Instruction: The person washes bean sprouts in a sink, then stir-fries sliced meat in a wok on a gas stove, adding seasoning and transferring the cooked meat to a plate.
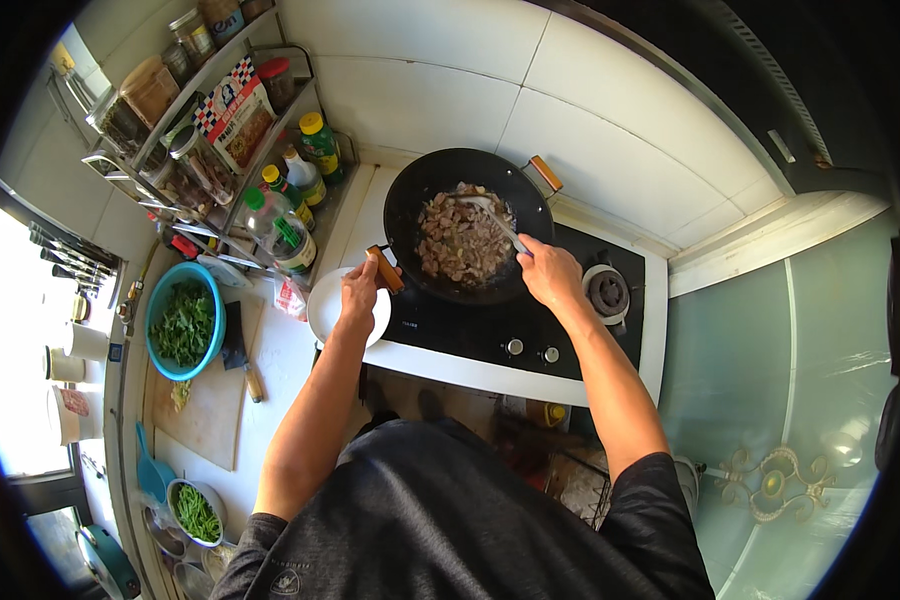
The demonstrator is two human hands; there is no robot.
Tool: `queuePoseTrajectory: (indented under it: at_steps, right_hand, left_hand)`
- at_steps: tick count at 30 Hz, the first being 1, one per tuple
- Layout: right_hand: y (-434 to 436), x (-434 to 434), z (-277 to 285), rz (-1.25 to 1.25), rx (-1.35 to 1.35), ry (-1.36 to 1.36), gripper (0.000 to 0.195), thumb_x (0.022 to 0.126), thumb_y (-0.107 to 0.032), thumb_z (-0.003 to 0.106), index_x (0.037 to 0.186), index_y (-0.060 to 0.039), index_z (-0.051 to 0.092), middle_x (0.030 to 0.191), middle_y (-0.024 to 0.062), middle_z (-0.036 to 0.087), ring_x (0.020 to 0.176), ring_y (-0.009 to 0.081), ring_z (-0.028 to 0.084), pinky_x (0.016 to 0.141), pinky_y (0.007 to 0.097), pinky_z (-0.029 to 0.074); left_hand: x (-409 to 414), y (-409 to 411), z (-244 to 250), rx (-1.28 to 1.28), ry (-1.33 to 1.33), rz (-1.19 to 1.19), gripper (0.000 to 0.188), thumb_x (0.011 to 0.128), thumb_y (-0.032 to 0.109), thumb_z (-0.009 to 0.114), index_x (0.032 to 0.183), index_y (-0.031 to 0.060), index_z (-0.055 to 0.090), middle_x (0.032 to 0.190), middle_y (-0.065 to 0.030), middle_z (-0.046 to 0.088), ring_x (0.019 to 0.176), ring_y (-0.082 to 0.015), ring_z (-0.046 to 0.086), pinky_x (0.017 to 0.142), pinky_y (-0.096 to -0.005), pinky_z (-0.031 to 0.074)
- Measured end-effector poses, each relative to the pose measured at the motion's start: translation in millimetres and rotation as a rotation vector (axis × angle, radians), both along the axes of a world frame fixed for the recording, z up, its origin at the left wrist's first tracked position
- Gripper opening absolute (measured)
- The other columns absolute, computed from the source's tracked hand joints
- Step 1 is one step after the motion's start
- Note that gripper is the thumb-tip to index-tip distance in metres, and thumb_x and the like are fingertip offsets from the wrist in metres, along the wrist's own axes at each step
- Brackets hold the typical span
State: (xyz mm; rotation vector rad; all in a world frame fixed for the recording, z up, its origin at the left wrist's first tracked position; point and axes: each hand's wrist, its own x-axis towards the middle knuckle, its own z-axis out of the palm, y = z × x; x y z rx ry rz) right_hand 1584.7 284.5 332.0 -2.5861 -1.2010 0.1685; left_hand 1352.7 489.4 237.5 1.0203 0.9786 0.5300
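Observation:
A black wok with two wooden side handles stands on the black gas hob. Chopped meat pieces lie spread over its bottom. My left hand grips the wok's near left wooden handle, above a white plate at the hob's left edge. Held in my right hand, over the wok's right side, is a spatula; its head is among the meat.
To the left are a wire rack with jars and bottles, a blue basin of leafy greens, a cleaver on a cutting board, and a bowl of green vegetable pieces. A second burner lies right of the wok.

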Motion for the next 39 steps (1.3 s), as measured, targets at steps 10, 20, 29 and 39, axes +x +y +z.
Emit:
queuePoseTrajectory:
  at_steps: [10,20,29,39]
  right_hand:
    - [-41,-26,60,0.17,-0.142,0.169,0.037,0.092,-0.026,0.063,0.126,-0.012,0.066,0.11,0.02,0.069,0.102,0.0402,0.065,0.088,0.0468,0.051]
    - [-2,-21,21,0.063,-0.12,0.112,0.039,0.091,-0.019,0.064,0.128,-0.0081,0.065,0.114,0.0242,0.068,0.107,0.041,0.065,0.093,0.044,0.05]
    - [22,-19,-9,0.135,-0.157,-0.042,0.035,0.092,-0.029,0.061,0.125,-0.0184,0.066,0.098,0.0189,0.072,0.094,0.039,0.068,0.082,0.0498,0.053]
    - [-51,-34,56,0.216,-0.326,0.116,0.035,0.092,-0.028,0.062,0.125,-0.0172,0.067,0.103,0.0175,0.072,0.1,0.0375,0.066,0.087,0.0472,0.052]
  left_hand:
    - [13,-4,-19,0.0,-0.095,0.063,0.042,0.103,0.038,0.054,0.103,-0.002,0.067,0.087,-0.0131,0.073,0.073,-0.0191,0.067,0.071,-0.0336,0.053]
    - [18,-13,-15,-0.052,-0.096,0.186,0.045,0.102,0.039,0.055,0.109,-0.0053,0.065,0.085,-0.014,0.072,0.073,-0.02,0.068,0.068,-0.0336,0.054]
    - [6,-8,-23,0.001,-0.114,0.061,0.043,0.103,0.038,0.053,0.11,-0.0029,0.065,0.09,-0.0136,0.074,0.077,-0.019,0.068,0.081,-0.0325,0.052]
    - [6,-12,-15,-0.049,-0.148,0.068,0.045,0.104,0.035,0.053,0.119,-0.0059,0.06,0.092,-0.015,0.072,0.081,-0.0223,0.069,0.075,-0.0359,0.054]
